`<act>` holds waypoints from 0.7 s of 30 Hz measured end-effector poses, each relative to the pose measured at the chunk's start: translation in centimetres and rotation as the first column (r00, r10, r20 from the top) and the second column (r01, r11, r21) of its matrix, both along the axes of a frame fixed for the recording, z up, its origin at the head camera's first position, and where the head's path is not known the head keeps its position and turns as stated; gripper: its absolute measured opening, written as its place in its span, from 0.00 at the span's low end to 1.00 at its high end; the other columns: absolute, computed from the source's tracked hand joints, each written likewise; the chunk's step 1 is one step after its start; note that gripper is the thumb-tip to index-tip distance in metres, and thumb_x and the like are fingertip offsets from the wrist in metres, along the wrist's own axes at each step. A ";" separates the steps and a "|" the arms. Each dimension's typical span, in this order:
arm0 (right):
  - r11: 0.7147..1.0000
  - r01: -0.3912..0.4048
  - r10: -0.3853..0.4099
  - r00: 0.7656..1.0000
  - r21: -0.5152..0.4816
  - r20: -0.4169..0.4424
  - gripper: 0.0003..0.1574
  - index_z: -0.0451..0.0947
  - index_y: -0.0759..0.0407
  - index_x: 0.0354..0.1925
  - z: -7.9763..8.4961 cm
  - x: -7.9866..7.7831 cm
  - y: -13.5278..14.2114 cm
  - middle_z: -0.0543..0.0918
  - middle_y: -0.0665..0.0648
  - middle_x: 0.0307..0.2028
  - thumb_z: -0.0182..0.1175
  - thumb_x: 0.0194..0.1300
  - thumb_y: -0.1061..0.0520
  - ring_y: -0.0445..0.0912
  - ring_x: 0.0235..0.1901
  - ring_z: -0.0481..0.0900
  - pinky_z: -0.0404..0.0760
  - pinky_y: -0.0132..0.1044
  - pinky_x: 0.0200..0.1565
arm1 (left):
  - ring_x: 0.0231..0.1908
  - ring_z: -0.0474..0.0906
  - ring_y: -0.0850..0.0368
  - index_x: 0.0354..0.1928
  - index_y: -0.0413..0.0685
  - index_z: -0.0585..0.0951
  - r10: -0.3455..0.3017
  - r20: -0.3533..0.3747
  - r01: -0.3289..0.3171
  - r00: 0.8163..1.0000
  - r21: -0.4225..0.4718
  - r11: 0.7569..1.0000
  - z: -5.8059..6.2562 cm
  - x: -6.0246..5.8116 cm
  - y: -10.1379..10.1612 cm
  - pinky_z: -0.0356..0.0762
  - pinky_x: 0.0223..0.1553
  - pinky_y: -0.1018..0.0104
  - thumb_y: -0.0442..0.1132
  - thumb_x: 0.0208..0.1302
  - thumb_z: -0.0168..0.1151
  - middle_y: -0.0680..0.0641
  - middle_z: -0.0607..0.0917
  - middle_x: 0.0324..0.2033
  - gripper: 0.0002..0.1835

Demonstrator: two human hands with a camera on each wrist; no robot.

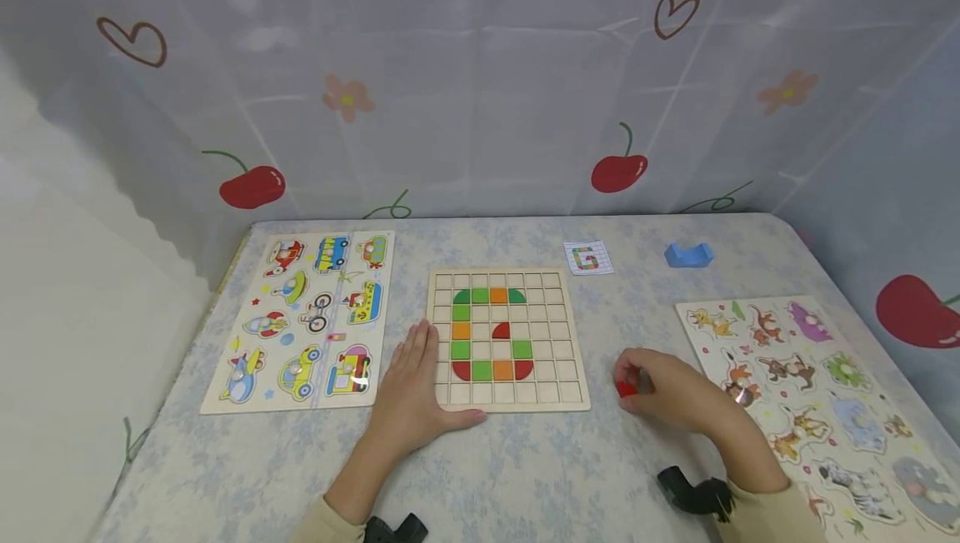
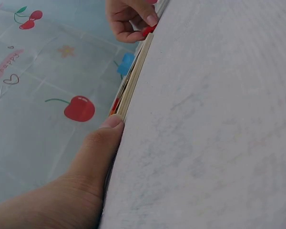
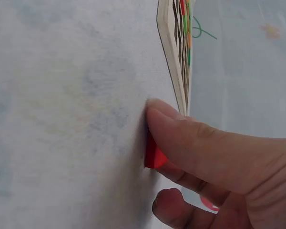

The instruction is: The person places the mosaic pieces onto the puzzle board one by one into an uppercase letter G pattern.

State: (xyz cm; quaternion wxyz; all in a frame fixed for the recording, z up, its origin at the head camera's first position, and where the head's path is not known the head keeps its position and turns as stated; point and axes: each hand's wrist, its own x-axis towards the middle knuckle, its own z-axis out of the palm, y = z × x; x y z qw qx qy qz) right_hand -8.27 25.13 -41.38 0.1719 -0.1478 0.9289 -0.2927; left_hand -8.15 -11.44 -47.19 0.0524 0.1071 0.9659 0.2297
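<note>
A wooden grid board [image 1: 555,376] lies mid-table, with green, orange and red pieces set in its cells in a G-like shape. One red quarter-round piece [image 1: 501,331] sits inside that curve. My left hand [image 1: 408,401] rests at the board's lower left corner, fingers extended along the left side and thumb [image 2: 93,152] against the near edge. Right of the board, my right hand [image 1: 667,389] pinches a small red block [image 3: 155,155] between thumb and fingers, low over the tablecloth. The fingers partly cover the block, hiding its full shape.
Behind the board lies a small pattern card [image 1: 588,258] showing a coloured G, with a blue holder [image 1: 688,256] farther right. A vehicle puzzle board [image 1: 300,335] lies at the left, and an animal puzzle board [image 1: 810,410] at the right, partly under the right forearm.
</note>
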 end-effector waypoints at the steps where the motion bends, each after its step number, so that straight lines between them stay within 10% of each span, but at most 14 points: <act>1: 1.000 0.000 0.000 1.000 -0.009 0.003 0.15 0.74 0.50 0.34 0.0 -0.1 -0.1 0.74 0.47 0.27 0.72 0.56 0.60 0.40 0.28 0.68 0.68 0.31 0.29 | 0.80 0.36 0.51 0.79 0.43 0.43 0.000 -0.001 0.000 1.000 0.000 1.000 0.0 0.0 0.0 0.40 0.79 0.52 0.82 0.37 0.65 0.45 0.42 0.80 0.76; 21: 0.979 0.098 -0.111 0.992 -0.180 -0.065 0.06 0.77 0.53 0.41 -0.6 -5.3 -6.9 0.78 0.51 0.33 0.65 0.66 0.56 0.45 0.24 0.69 0.72 0.33 0.27 | 0.80 0.36 0.51 0.79 0.43 0.44 0.005 -0.016 -0.005 1.000 -0.010 1.000 -0.1 0.0 0.1 0.41 0.79 0.52 0.83 0.36 0.64 0.46 0.42 0.80 0.77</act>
